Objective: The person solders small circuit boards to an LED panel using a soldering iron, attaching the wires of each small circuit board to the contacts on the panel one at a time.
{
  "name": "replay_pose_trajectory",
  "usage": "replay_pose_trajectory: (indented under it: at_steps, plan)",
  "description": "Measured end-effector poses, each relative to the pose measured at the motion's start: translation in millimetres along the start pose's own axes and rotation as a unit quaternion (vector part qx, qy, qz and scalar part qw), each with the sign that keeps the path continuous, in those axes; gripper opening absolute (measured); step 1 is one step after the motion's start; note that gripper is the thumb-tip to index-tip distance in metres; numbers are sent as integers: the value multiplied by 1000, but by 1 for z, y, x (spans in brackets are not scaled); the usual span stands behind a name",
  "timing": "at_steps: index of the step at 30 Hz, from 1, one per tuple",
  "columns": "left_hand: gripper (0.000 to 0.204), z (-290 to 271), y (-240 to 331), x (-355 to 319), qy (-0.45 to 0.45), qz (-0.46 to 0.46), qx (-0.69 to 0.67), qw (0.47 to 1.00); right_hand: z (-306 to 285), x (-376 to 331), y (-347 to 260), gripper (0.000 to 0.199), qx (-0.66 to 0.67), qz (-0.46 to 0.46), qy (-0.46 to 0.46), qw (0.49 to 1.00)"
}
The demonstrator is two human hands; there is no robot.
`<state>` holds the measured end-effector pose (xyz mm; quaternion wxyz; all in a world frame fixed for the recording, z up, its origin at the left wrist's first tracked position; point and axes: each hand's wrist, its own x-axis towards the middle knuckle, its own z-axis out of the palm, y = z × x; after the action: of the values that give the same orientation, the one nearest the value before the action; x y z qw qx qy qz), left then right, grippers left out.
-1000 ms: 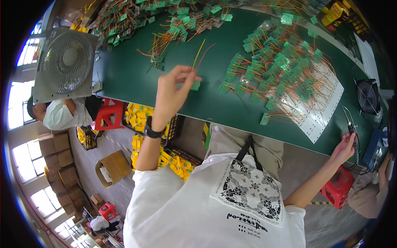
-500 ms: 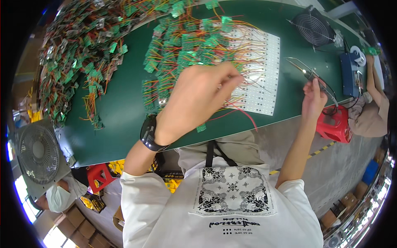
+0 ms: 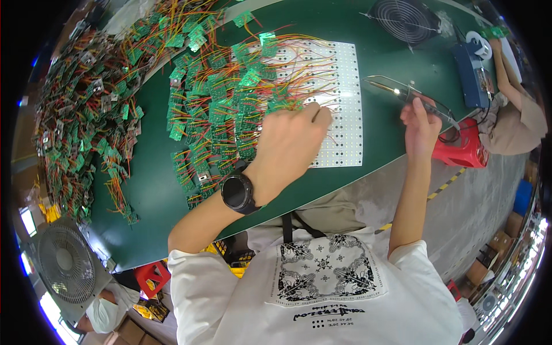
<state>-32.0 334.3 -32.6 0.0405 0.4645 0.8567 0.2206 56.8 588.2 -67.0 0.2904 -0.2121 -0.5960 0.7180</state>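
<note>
My left hand (image 3: 294, 137), with a black watch at its wrist, is closed over the white board (image 3: 352, 135) of small dotted pads. Its thumb and index finger pinch together; what lies between them is hidden. Red and yellow wires (image 3: 313, 57) run across the board from several rows of small green circuit boards (image 3: 221, 112) to the left. Right of the board, my right hand (image 3: 422, 127) is closed around a soldering iron (image 3: 409, 96) with a thin curved tube alongside. The iron's tip points left, just past the board's right edge and apart from it.
Wired circuit boards form a large heap (image 3: 80, 115) on the left. At the back right of the green table (image 3: 152, 213) stand a black fan (image 3: 405, 22) and a blue box (image 3: 472, 75) with a white spool. Another person's arm (image 3: 509, 77) reaches in beyond; a grey fan (image 3: 66, 261) is lower left.
My left hand has come down onto the white board from above it. The red wires and small green board that hung below it no longer show there. My right hand keeps holding the iron.
</note>
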Motion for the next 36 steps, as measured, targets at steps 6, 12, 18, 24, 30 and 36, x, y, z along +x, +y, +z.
replay_pose_trajectory:
  at_steps: [6, 12, 18, 24, 30, 36]
  plan:
    - [9, 23, -6, 2, 132, 44, 34, 990, -2, 0, 3, 21, -4, -17, -21, 1000]
    - [9, 29, -10, 4, 144, 67, -34, 987, 0, -8, -4, 21, -34, -73, -22, 997]
    - [10, 36, -13, 6, 154, 85, 12, 984, -4, -5, 1, 24, -9, -6, -100, 995]
    - [14, 35, -12, 7, 149, 81, 36, 985, -12, -2, 8, 27, -34, 5, -157, 987]
    - [25, 37, -13, 9, 127, 82, 40, 988, -13, -3, 9, 29, -48, 6, -158, 986]
    - [26, 41, -16, 8, 139, 92, 48, 985, -14, -1, 11, 27, -46, -4, -178, 983]
